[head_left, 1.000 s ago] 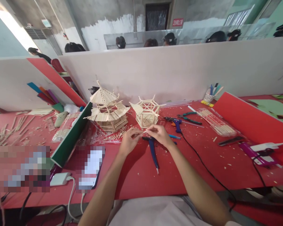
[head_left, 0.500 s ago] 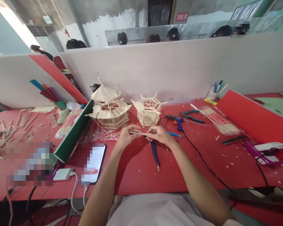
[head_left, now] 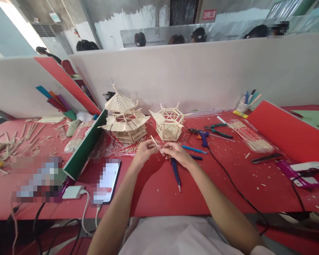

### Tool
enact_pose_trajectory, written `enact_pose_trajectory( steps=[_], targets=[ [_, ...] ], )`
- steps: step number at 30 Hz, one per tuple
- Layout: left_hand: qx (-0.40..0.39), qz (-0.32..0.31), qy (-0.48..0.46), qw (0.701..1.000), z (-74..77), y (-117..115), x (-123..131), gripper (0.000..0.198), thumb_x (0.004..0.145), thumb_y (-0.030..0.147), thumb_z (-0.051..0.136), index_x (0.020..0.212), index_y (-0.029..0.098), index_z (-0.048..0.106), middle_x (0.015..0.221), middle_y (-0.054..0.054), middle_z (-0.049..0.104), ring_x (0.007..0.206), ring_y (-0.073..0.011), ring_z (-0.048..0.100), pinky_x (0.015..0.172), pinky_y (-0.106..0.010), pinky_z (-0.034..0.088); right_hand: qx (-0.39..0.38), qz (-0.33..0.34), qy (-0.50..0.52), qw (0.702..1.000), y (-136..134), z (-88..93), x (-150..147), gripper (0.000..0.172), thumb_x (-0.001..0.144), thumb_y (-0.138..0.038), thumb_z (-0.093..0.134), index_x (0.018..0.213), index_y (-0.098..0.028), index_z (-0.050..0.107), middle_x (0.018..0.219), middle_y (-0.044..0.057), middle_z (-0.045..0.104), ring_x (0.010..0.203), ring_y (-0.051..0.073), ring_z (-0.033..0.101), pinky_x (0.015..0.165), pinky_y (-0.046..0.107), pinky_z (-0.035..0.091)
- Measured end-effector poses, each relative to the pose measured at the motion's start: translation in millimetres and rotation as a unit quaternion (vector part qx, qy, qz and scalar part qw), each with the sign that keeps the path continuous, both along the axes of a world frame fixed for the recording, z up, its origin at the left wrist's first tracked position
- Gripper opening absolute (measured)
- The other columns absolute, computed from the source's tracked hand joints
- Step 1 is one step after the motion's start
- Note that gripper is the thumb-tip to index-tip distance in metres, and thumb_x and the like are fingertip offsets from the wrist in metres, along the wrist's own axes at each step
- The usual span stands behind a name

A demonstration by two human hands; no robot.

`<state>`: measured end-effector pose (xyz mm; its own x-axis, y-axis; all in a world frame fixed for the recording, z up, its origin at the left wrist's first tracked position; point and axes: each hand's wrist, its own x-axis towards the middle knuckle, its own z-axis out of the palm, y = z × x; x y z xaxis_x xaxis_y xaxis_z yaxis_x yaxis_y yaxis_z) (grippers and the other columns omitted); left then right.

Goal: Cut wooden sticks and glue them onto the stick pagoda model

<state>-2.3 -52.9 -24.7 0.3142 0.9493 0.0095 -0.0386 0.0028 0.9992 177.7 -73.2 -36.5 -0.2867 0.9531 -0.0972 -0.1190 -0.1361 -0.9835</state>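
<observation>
- Left hand (head_left: 145,150) — its grip is clamped on a thin wooden stick (head_left: 154,140) slanting toward eleven o'clock.
- Right hand (head_left: 176,151) — pinched together on the stick's lower end.
- Beyond them on the red worktop (head_left: 170,205): open stick frame (head_left: 171,134) past twelve, roofed model (head_left: 126,126) at ten.

person's own body: pale greyish-pink top (head_left: 166,236), plain cloth loosely creased across the front, right sleeve (head_left: 259,250) ending in a matching light edge, both forearms (head_left: 123,189) bare, left hand (head_left: 144,151) and right hand (head_left: 179,153) likewise.
</observation>
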Motion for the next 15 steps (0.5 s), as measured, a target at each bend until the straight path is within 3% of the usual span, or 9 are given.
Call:
enact_pose_trajectory(
  steps=[6,15],
  targets=[
    [0.017,-0.029,0.031,0.999,2.5,-1.3,2.0,0.033,0.072,0.043,0.079,0.084,0.014,0.067,0.076,-0.006,0.073,0.070,-0.0199,0.070,0.069,-0.031,0.054,0.031,-0.017,0.007,0.999,2.3,-3.9,-1.7,0.033,0.069,-0.040,0.081,0.081,-0.021,0.057,0.069,-0.002,0.067,0.063,0.013,0.064,0.058,0.025,0.049],
    [0.016,-0.011,0.027,0.999,0.3,-0.9,3.7,0.037,0.068,0.042,0.082,0.087,0.015,0.064,0.074,-0.003,0.071,0.067,-0.0170,0.068,0.067,-0.027,0.052,0.046,-0.009,-0.028,0.999,3.5,-5.2,3.1,0.031,0.070,-0.037,0.080,0.082,-0.020,0.057,0.071,-0.001,0.069,0.063,0.014,0.065,0.056,0.023,0.046]
  ],
)
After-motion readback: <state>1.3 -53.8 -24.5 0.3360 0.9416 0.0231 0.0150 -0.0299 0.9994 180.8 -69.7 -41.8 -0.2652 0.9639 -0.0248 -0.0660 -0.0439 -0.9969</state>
